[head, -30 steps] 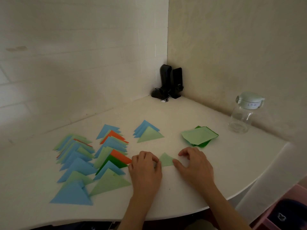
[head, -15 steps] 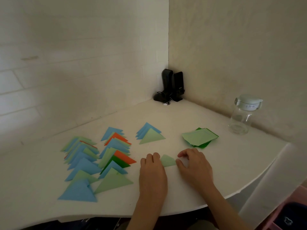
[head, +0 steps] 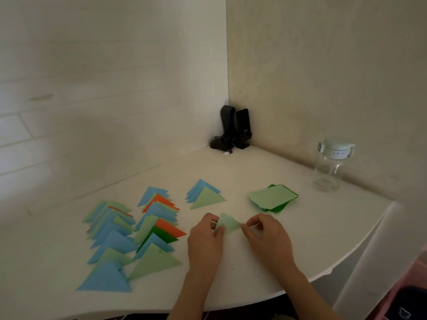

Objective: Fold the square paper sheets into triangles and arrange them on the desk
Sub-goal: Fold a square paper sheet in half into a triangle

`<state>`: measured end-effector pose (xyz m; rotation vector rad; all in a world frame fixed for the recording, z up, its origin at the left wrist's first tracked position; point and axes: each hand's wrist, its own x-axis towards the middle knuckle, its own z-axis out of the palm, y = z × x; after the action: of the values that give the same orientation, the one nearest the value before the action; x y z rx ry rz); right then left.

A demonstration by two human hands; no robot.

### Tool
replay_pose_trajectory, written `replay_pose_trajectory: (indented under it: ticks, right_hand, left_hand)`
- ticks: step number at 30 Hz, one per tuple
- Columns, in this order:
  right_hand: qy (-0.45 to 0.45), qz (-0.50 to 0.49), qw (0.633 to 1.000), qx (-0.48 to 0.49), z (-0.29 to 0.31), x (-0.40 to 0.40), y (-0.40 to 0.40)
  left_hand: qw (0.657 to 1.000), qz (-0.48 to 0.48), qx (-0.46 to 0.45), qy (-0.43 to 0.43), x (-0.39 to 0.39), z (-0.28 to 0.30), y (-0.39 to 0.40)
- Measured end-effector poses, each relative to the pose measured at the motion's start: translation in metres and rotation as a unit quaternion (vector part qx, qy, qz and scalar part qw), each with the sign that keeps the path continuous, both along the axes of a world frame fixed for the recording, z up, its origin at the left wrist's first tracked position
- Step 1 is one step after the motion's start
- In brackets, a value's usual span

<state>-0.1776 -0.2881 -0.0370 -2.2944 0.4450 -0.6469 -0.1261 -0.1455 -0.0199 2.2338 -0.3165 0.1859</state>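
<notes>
A white desk (head: 265, 172) with a rounded front edge is filling a room corner, where a pale panelled wall (head: 104, 88) on the left is meeting a beige wall (head: 323, 65) on the right. Two black speakers (head: 235, 127) are standing upright in the corner, with a dark cable bundle (head: 218, 143) lying beside them. A clear bottle (head: 330, 166) with a pale lid is standing near the right wall.

Both hands are working near the front edge at centre. The left hand (head: 204, 241) is pinching the left corner of a light green triangle (head: 228, 224) between thumb and fingers; the right hand (head: 265, 234) is pinching its right corner, fingers curled. The triangle is sitting between the two hands, just above the desk; whether it is touching the surface cannot be told.

A stack of green squares (head: 272, 197), light green on top and darker green beneath, is lying behind the right hand, near the bottle. Folded triangles are lying in overlapping columns to the left: a left column (head: 108, 239) of blue and light green pieces, a middle column (head: 157, 222) mixing blue, orange, light green and dark green, and a short group (head: 204, 195) of blue pieces with a light green one on top, just behind the left hand.

At lower right, beyond the desk edge, a pink container (head: 411, 296) is showing partly.
</notes>
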Motion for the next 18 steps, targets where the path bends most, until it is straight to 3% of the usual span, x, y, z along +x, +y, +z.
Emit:
replay_pose_trajectory:
  ticks: [3,6,13,18]
  right_hand:
    - [-0.054,-0.002,0.998,0.04,0.004,-0.001,-0.006]
    - [-0.063,-0.034,0.997,-0.014,0.009,0.003,-0.023]
    - [0.029,-0.107,0.991,-0.081,0.013,0.02,-0.045]
    - [0.014,-0.112,0.988,-0.104,0.009,0.025,-0.045]
  left_hand:
    - [0.999,0.043,0.0,-0.031,0.022,-0.002,0.002]
    - [0.998,0.053,-0.006,-0.027,0.047,0.0,0.005]
    - [0.995,0.077,0.044,-0.045,0.083,-0.007,0.002]
    - [0.992,0.095,0.067,-0.055,0.091,-0.012,0.0]
